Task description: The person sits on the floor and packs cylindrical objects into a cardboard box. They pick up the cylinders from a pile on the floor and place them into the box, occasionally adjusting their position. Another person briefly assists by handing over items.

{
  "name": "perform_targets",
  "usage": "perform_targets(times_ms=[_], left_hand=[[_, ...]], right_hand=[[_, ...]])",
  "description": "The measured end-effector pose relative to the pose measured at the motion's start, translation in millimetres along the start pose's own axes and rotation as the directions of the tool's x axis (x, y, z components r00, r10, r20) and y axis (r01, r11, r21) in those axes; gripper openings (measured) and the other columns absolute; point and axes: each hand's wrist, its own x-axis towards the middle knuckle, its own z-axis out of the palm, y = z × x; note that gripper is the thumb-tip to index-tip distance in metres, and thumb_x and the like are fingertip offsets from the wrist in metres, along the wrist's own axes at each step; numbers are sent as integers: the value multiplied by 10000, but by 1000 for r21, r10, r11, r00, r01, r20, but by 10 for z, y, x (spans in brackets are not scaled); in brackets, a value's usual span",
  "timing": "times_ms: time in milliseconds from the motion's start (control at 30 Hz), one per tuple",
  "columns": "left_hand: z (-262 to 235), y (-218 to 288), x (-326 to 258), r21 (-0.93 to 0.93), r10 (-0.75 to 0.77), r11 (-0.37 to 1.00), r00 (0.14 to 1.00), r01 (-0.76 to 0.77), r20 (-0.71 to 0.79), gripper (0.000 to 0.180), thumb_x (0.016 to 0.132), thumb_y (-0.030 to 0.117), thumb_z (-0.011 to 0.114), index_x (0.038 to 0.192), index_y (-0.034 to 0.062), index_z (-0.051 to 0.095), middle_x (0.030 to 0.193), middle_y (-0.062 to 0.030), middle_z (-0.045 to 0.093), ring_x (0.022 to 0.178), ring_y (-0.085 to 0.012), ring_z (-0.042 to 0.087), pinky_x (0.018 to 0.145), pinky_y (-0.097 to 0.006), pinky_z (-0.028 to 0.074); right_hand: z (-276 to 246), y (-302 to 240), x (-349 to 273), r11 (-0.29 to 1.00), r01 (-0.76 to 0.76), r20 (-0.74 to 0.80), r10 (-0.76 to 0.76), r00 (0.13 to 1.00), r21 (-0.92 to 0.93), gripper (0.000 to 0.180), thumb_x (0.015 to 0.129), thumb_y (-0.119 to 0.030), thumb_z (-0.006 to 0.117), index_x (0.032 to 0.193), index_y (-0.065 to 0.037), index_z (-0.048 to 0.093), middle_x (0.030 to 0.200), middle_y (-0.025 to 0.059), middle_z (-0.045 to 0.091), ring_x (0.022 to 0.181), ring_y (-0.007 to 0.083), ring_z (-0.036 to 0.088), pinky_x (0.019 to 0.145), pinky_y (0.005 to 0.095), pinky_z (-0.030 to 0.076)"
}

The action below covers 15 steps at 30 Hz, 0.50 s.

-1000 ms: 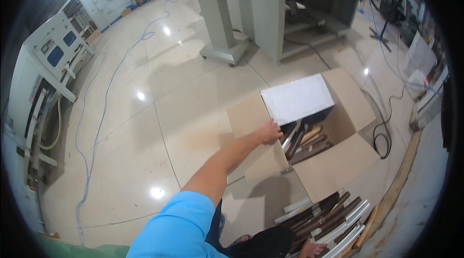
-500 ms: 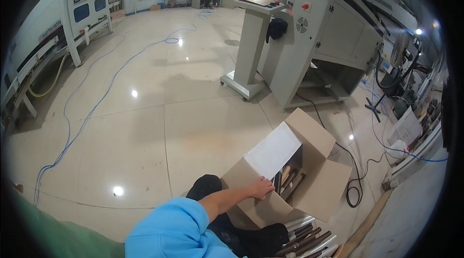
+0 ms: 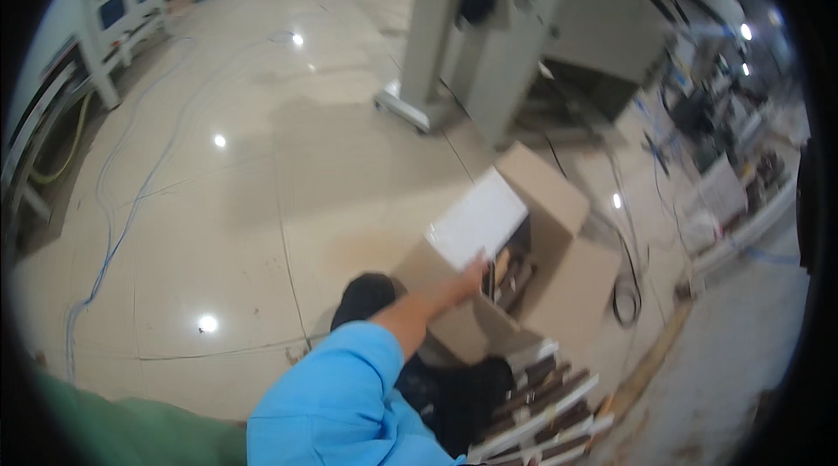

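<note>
An opened cardboard box lies tilted on the floor, its flaps spread to the right and a white panel facing up. Inside it are several dark brown and tan rod-like pieces. My left hand, in a light blue sleeve, reaches to the rim of the box opening beside these pieces. Motion blur smears its fingers, so their grip is unclear. Just below the box, next to my dark-clad leg, lies a pile of silvery and dark brown rods. My right hand is not in view.
A grey machine cabinet and a pedestal stand on casters stand beyond the box. A white machine is at far left. Blue hoses cross the tiled floor; a black cable coils right of the box.
The view has tipped and blurred, so the scene sits higher in the picture. My left hand has shifted slightly along the box rim, nearer the white panel and the pieces inside.
</note>
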Motion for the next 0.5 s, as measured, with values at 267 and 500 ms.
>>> perform_targets(times_ms=[267,500], left_hand=[[-711,728,-148,965,484,34,849,-259,211,376,892,295,537,1235,159,605,1364,-188,487,1350,-333,366,1158,-611,120],[-1826,1395,-301,722,291,667,828,184,-480,391,814,130,548,1194,184,622,1119,-147,643,1026,-320,620,887,-473,484]], right_hand=[[-567,-904,6,994,64,290,-87,953,90,915,671,-209,721,1450,-5,287,1261,192,511,1032,319,602,849,430,537],[706,-1284,422,1000,-17,575,2,818,22,881,665,-287,699,1407,22,338,1169,202,578,958,319,656,830,425,562]])
